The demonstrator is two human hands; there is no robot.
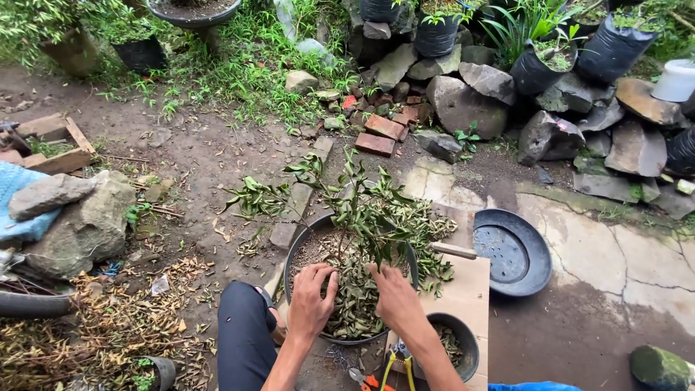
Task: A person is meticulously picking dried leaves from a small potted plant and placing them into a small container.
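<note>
A round black pot (pixel 298 246) stands in front of me, holding a small leafy shrub (pixel 346 199) with fallen leaves over its soil. My left hand (pixel 311 297) rests on the leaf litter inside the pot at the near left, fingers curled down into it. My right hand (pixel 393 295) lies on the litter at the near right, next to the shrub's thin trunk, fingers also bent into the leaves. Whether either hand grips leaves is unclear. My dark-trousered knee (pixel 242 329) is to the left of the pot.
A small black bowl of debris (pixel 457 346) and yellow-handled pliers (pixel 397 360) sit on a board (pixel 463 293) near my right arm. An upturned black saucer (pixel 510 251) lies to the right. Rocks (pixel 463 101), bricks (pixel 380 134) and black plant bags (pixel 612 47) ring the far side.
</note>
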